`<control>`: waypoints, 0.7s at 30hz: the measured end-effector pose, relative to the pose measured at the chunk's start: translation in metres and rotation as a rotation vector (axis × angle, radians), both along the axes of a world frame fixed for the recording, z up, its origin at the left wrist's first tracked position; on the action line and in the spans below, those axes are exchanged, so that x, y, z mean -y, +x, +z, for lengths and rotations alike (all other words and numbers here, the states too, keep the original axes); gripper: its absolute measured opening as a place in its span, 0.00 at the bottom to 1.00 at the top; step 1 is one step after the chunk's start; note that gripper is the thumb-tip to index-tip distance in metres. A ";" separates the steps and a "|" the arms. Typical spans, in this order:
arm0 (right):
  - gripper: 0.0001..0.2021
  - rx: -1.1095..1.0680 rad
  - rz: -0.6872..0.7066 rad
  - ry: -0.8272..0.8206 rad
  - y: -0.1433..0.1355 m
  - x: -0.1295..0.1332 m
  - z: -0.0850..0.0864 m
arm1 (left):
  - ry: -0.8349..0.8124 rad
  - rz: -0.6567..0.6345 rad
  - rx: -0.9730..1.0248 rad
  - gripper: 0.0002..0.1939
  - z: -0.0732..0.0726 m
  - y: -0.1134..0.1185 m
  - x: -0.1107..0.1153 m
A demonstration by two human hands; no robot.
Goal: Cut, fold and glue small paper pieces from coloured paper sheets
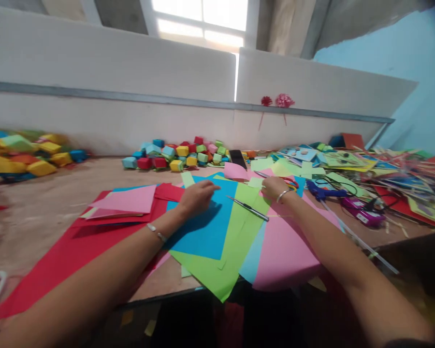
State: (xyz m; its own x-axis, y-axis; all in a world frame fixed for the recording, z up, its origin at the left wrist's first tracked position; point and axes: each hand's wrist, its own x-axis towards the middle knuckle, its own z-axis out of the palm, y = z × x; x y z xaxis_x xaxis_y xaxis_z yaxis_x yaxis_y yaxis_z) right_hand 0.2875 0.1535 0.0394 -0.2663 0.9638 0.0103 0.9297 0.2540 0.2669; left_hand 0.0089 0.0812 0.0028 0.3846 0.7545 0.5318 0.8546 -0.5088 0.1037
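My left hand (199,195) hovers over a blue paper sheet (203,232), its fingers curled together; what they hold, if anything, is hidden. A light green paper strip (187,179) sticks up just behind that hand. My right hand (274,187) is closed, fingertips down, on the edge of a small light green paper piece (255,182). Scissors with red and orange handles (293,182) lie partly hidden behind it. A slim silver-and-black craft knife (249,209) rests between my hands. Green paper (239,237) and pink paper (282,251) spread below.
Red paper (105,241) and a folded pink stack (125,203) lie left. Colourful paper cubes (183,152) line the back, near a phone (237,157). At right are a blue glue gun (326,191), a purple power strip (362,211) and a clear stick (369,249). Green paper overhangs the front edge.
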 end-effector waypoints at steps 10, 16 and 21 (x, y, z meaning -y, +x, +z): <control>0.15 -0.050 -0.065 0.101 -0.009 -0.003 -0.005 | -0.064 -0.361 -0.217 0.22 -0.008 0.031 0.016; 0.16 -0.186 -0.193 0.281 0.018 -0.009 0.010 | 0.003 -0.310 0.037 0.18 -0.019 0.020 0.002; 0.16 -0.680 0.078 0.610 0.007 0.012 0.014 | -0.347 -0.242 0.537 0.23 -0.014 0.027 0.007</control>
State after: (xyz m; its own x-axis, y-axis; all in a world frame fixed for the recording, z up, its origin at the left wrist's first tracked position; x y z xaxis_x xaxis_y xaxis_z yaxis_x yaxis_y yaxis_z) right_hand 0.2940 0.1414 0.0529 -0.0807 0.7195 0.6898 0.9217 0.3173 -0.2231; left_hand 0.0363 0.0746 -0.0113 0.3141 0.8417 0.4391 0.5055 -0.5398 0.6731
